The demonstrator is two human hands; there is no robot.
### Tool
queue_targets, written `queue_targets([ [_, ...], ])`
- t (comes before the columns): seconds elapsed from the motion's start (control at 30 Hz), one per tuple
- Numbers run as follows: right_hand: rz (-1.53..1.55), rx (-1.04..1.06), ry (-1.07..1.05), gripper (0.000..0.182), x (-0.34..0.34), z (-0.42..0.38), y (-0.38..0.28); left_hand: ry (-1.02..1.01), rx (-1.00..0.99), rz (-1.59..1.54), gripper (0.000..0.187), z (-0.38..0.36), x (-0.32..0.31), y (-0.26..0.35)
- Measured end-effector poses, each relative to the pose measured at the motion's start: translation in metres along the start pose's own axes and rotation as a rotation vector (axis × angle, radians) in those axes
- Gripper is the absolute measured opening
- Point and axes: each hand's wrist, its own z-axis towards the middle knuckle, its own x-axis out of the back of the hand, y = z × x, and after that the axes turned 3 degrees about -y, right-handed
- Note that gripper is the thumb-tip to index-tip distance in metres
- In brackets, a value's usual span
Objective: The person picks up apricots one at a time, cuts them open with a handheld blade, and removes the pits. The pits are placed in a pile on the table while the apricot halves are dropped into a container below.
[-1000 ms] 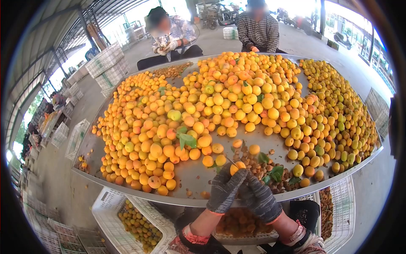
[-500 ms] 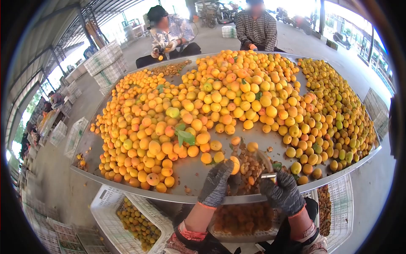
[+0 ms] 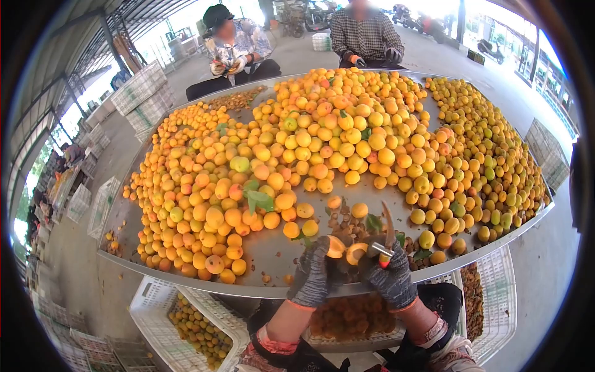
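My left hand (image 3: 312, 273), in a dark grey knit glove, pinches an apricot half (image 3: 336, 247) with its cut face showing. Wrapped round the handle of a curved knife (image 3: 390, 224) is my gloved right hand (image 3: 392, 277). The blade points up and away from me, above a metal collar and a red bit of handle. A second apricot half (image 3: 356, 253), its hollow facing up, is at the fingertips of my right hand. Both hands are over the near edge of the metal table (image 3: 248, 289), with loose pits (image 3: 348, 228) just beyond them.
Whole apricots (image 3: 211, 192) heap across the table, with greener ones (image 3: 489, 161) on the right. Below the edge stand a white crate (image 3: 149, 304) holding yellow-green fruit and a bin of orange pieces (image 3: 353, 319). Two people (image 3: 232, 46) (image 3: 365, 37) sit at the far side.
The fruit at my left hand, seen whole before, is now in two halves. My hands have come closer together, and the knife blade now points upward. The whole view has shifted slightly.
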Motion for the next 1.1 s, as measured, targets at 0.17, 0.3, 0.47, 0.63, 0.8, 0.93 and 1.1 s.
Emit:
queue_targets([
  [0.17, 0.459, -0.313, 0.106, 0.038, 0.003, -0.012, -0.009, -0.096, -0.138, 0.526, 0.031, -0.014, -0.01, 0.018],
  [0.3, 0.406, -0.311, 0.175, 0.038, 0.015, -0.01, -0.002, -0.444, -0.05, 1.023, 0.036, -0.022, -0.004, 0.026],
  [0.47, 0.432, -0.427, 0.191, 0.035, 0.018, -0.012, -0.014, -0.694, -0.294, 1.599, 0.034, -0.02, -0.003, 0.018],
  [0.63, 0.475, -0.404, 0.116, 0.042, 0.012, -0.008, -0.006, -0.339, -0.315, 1.022, 0.049, -0.008, -0.005, 0.006],
  [0.8, 0.693, -0.517, 0.105, 0.037, -0.002, -0.002, -0.015, -0.3, -0.517, 1.023, 0.046, -0.007, -0.013, 0.009],
  [0.93, 0.589, -0.556, -0.023, 0.031, 0.015, 0.002, -0.006, -0.227, -0.519, 1.155, 0.044, -0.016, -0.026, 0.019],
  [1.1, 0.328, -0.573, -0.073, 0.031, 0.016, 0.015, -0.038, -0.249, -0.668, 1.305, 0.047, -0.007, -0.017, 0.006],
])
